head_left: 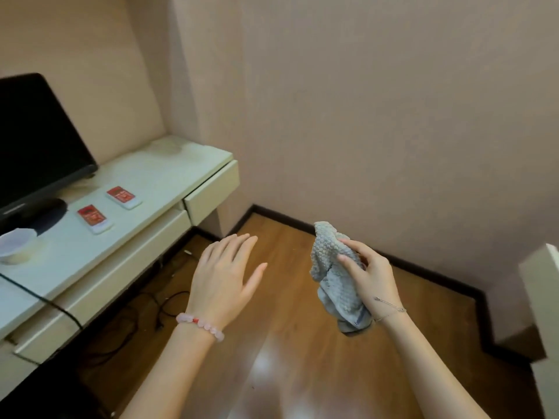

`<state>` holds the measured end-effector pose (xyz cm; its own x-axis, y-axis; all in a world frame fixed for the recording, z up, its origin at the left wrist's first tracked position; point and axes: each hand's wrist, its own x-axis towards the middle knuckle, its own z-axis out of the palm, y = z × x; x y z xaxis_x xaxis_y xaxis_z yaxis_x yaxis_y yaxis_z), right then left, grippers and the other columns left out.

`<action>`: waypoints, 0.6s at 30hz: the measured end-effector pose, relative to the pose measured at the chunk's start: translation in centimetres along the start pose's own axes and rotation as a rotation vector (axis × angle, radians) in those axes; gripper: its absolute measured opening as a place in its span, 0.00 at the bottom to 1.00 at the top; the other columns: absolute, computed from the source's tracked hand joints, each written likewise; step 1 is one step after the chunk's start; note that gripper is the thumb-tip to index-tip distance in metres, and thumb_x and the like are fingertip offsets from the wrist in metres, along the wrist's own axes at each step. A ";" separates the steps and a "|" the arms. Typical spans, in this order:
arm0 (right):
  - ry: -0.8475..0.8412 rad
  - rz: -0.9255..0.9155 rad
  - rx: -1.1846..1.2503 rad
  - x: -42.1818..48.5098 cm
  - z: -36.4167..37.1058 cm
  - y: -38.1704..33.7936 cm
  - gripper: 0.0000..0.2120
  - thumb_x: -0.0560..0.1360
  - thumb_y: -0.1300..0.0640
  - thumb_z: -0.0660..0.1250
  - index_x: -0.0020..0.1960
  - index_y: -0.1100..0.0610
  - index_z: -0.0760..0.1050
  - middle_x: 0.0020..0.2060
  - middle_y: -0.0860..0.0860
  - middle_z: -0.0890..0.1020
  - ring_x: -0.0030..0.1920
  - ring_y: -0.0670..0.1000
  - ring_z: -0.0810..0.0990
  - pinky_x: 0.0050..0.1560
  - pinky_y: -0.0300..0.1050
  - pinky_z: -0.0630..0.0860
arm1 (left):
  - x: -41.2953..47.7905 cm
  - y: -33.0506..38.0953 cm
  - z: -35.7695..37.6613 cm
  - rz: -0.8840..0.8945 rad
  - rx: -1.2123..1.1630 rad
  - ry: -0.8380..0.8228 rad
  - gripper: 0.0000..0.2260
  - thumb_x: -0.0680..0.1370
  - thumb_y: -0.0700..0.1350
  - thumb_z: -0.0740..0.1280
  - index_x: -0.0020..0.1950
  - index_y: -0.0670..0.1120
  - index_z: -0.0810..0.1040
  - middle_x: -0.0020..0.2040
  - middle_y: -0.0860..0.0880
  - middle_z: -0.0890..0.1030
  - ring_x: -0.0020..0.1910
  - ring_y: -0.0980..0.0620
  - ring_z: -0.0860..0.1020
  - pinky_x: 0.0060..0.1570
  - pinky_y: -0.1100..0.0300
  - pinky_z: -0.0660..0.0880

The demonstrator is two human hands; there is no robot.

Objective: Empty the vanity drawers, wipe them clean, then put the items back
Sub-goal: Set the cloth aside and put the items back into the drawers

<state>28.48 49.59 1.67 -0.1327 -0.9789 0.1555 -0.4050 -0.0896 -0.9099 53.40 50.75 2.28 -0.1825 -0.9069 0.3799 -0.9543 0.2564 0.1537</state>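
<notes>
Above the floor [302, 334], right hand [370, 279] grips a grey cloth [328, 261] hanging vertically; left hand [223, 276] spread open.

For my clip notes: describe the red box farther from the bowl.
On the cream vanity at left, before the black monitor, lie two red-topped boxes. The farther box is toward the corner; the nearer box is closer to the white bowl.

lower centre, left hand [225, 276]: pink bead bracelet [201, 325] at the wrist, one red bead. right hand [373, 278]: thin silver chain [390, 308] at the wrist. forearms bare.
</notes>
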 end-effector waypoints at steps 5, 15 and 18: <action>-0.117 -0.049 0.009 7.3 5.5 -0.5 0.12 0.75 0.59 0.67 0.55 0.47 0.78 0.54 0.43 0.80 0.56 0.41 0.77 0.57 0.37 0.73 | 3.3 -4.7 1.2 -0.107 0.015 0.017 0.23 0.77 0.57 0.55 0.64 0.45 0.75 0.60 0.47 0.78 0.61 0.48 0.76 0.61 0.50 0.70; -0.386 -0.120 0.059 26.3 15.5 -0.5 0.11 0.75 0.59 0.66 0.55 0.47 0.78 0.51 0.37 0.78 0.54 0.35 0.75 0.54 0.29 0.70 | 14.6 -13.2 5.6 -0.364 0.114 0.015 0.24 0.78 0.58 0.53 0.65 0.46 0.74 0.61 0.48 0.78 0.61 0.47 0.75 0.61 0.52 0.68; -0.478 -0.153 0.060 32.0 18.6 -1.4 0.11 0.75 0.59 0.66 0.55 0.47 0.78 0.50 0.37 0.78 0.53 0.37 0.75 0.53 0.28 0.69 | 18.1 -15.7 6.2 -0.445 0.146 0.039 0.24 0.77 0.58 0.53 0.64 0.45 0.74 0.60 0.47 0.79 0.60 0.47 0.76 0.60 0.51 0.69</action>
<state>41.61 14.95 0.74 0.3593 -0.9270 0.1079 -0.3327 -0.2353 -0.9132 63.64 28.20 1.11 0.2587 -0.9039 0.3406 -0.9615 -0.2071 0.1806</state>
